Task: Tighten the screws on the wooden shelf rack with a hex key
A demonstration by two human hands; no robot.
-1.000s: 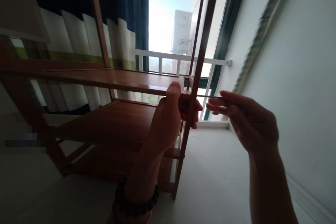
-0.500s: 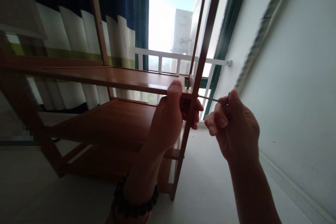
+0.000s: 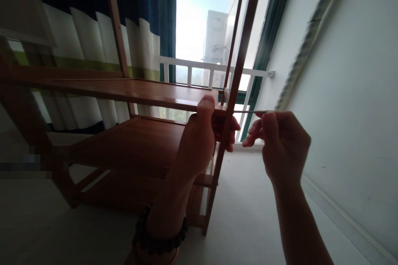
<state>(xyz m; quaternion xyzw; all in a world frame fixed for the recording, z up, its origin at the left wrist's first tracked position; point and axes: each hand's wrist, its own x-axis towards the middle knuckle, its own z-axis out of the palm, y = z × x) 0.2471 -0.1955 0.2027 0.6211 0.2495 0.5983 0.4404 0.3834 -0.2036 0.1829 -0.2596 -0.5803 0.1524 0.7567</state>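
Note:
My left hand (image 3: 199, 140) grips the front edge of a brown wooden shelf board (image 3: 161, 91) near its right end. The thumb lies on top and the fingers wrap underneath, showing behind the upright post (image 3: 238, 78). My right hand (image 3: 282, 143) is closed on a thin metal hex key (image 3: 247, 112), thumb and fingers pinched over its outer end. Level and straight, the rod's tip meets the outer side of the post at the height of the board. The fastener at the tip is too small to make out.
Lower shelves (image 3: 124, 143) of the wooden rack extend to the left. Behind it hang striped curtains (image 3: 90, 37) and a window with a white railing (image 3: 199, 65). A white wall (image 3: 357, 103) with a wrapped pipe (image 3: 306, 41) stands close on the right, above a pale floor (image 3: 245, 211).
My right hand has turned at the wrist, its knuckles rolled over and its fingers now covering the hex key's outer end. My left hand stays on the shelf board, almost unmoved.

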